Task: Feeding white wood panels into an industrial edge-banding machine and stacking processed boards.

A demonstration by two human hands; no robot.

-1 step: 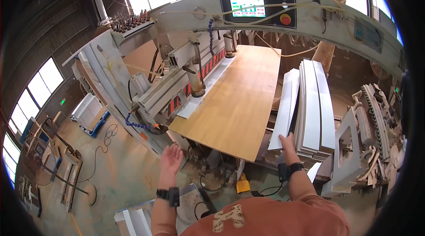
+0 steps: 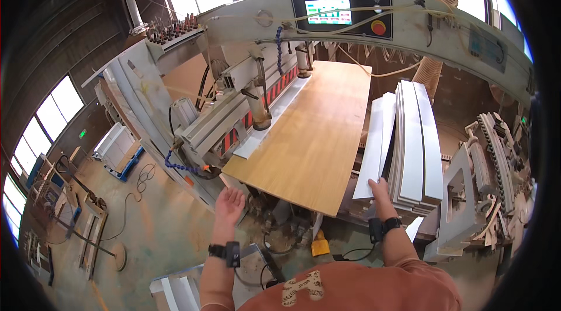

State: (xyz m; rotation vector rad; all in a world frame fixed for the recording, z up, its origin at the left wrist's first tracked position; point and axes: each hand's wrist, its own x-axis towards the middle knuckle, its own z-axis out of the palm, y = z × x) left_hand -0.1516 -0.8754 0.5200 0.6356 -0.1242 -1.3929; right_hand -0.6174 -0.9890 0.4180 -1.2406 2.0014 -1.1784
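Observation:
My right hand (image 2: 381,189) grips the near end of a long white board (image 2: 373,153), with the thumb on top and the other fingers mostly hidden. That board lies against the left side of a stack of similar white boards (image 2: 411,153). Empty and palm up, my left hand (image 2: 229,204) hovers off the near left corner of a wood-coloured panel (image 2: 310,136), its fingers loosely curled and slightly apart. The panel lies flat on the machine, beside a narrow white strip (image 2: 252,144) under two round press feet (image 2: 261,121).
A machine beam with a lit screen (image 2: 328,12) and a red stop button (image 2: 378,29) spans the far side. Near the floor sits a yellow pedal (image 2: 319,245). Grey machine parts (image 2: 457,200) stand at the right. White pieces (image 2: 175,293) lie low at the left.

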